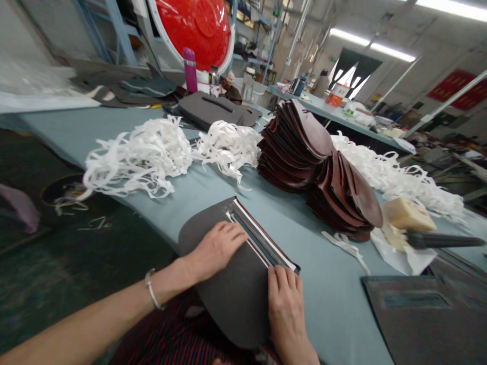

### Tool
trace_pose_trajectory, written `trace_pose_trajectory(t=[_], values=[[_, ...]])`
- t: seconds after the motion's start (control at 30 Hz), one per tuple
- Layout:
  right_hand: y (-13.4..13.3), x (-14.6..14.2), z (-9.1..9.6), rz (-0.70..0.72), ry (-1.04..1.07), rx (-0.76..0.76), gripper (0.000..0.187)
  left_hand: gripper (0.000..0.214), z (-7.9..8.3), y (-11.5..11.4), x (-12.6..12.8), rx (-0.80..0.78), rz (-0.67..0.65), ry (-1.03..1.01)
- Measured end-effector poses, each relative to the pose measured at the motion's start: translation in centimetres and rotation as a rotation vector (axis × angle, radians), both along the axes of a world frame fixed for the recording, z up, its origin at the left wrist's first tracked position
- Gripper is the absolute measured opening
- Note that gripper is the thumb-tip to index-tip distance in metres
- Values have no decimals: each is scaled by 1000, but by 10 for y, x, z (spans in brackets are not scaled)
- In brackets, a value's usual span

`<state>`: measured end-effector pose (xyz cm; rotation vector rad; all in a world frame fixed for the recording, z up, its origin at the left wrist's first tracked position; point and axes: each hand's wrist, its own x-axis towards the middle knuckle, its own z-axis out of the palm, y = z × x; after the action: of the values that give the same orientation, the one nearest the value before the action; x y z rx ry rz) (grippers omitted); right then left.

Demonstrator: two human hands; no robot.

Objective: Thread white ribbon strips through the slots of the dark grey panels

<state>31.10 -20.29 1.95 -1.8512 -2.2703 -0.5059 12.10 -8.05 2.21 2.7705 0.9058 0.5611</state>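
A dark grey leather piece with a rounded outline (239,294) lies partly on the table and partly over my lap. It has a long slot edged with white strips, and a reddish-brown edge shows beside it. My left hand (220,248), with a bracelet at the wrist, presses on the piece at the slot's near edge, fingers together and bent. At the slot's right end, my right hand (285,299) has its fingers curled over the same piece near its corner. Both thumbs are mostly hidden.
On the blue table (323,284) stand stacks of brown leather pieces (292,147), with heaps of white strips (140,157) around them. A yellowish block (409,215) and a black-handled tool (445,239) lie right, near a dark slotted panel (422,314). A purple bottle (189,71) stands behind.
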Motion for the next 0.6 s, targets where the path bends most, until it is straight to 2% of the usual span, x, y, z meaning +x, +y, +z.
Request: trace_pose_trajectory(t=[0.07,0.17,0.23,0.33,0.43,0.5,0.6], values=[[1,0,0,17,22,15,34,29,2,-25,20,-6,-87,11],[0,5,-1,57,41,16,31,37,3,-43,33,-17,-88,-7],[-2,9,-2,82,45,5,30,41,3,-35,25,-27,-30,-4],[-2,12,-3,114,46,-8,29,40,3,-6,-1,-6,91,29],[-1,11,-1,113,66,12,29,38,1,19,-20,17,156,57],[-1,10,0,109,87,35,29,38,0,26,-24,17,166,53],[-1,11,-1,109,101,28,27,43,2,21,-25,-10,152,55]])
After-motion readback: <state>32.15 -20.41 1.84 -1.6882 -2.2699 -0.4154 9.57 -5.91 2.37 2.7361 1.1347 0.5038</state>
